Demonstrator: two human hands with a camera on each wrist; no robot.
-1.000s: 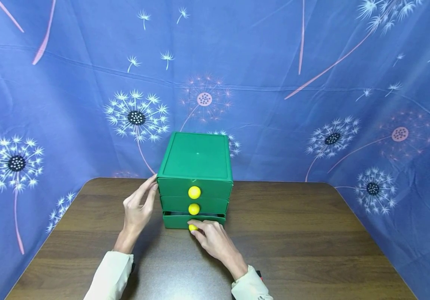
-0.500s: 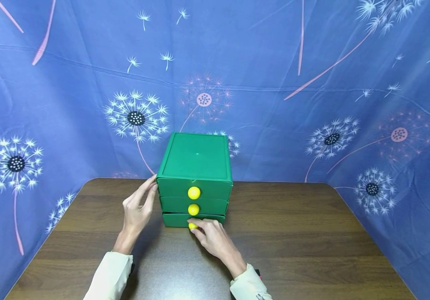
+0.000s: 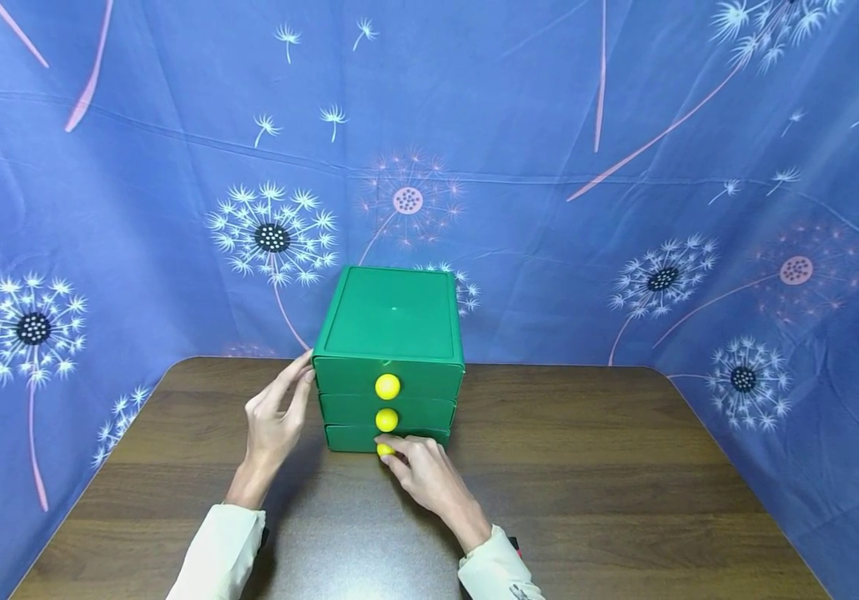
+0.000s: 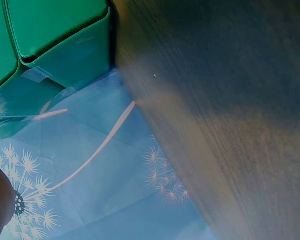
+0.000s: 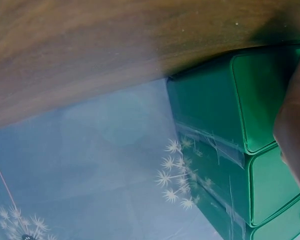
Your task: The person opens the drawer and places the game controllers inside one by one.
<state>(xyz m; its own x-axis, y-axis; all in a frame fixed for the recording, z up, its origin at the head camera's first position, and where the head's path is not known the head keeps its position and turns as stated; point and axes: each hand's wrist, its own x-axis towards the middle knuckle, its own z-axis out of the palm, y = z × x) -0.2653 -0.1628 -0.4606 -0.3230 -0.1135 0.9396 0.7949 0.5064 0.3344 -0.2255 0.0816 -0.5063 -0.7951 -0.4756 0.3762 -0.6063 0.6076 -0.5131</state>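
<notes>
A green three-drawer box (image 3: 395, 312) stands on the table, each drawer front bearing a round yellow knob. Low at its front, my right hand (image 3: 429, 477) pinches the bottom drawer's knob (image 3: 385, 449) between thumb and fingers. That bottom drawer (image 3: 350, 438) lies flush under the other two. My left hand (image 3: 276, 417) touches the upper left front edge of the box with its fingertips, fingers nearly straight. In the right wrist view, part of the right hand (image 5: 296, 125) covers the drawer fronts. The left wrist view catches the box's side (image 4: 80, 55).
The brown wooden table (image 3: 586, 492) extends to both sides of the box. Behind it hangs a blue cloth (image 3: 519, 100) with a dandelion print. Clear tape (image 5: 215, 145) runs along the seams on the box's side.
The bottom drawer, slightly out a second ago with a dark gap above its front, has slid in flush. The right hand moved inward with the knob; the left hand stayed put.
</notes>
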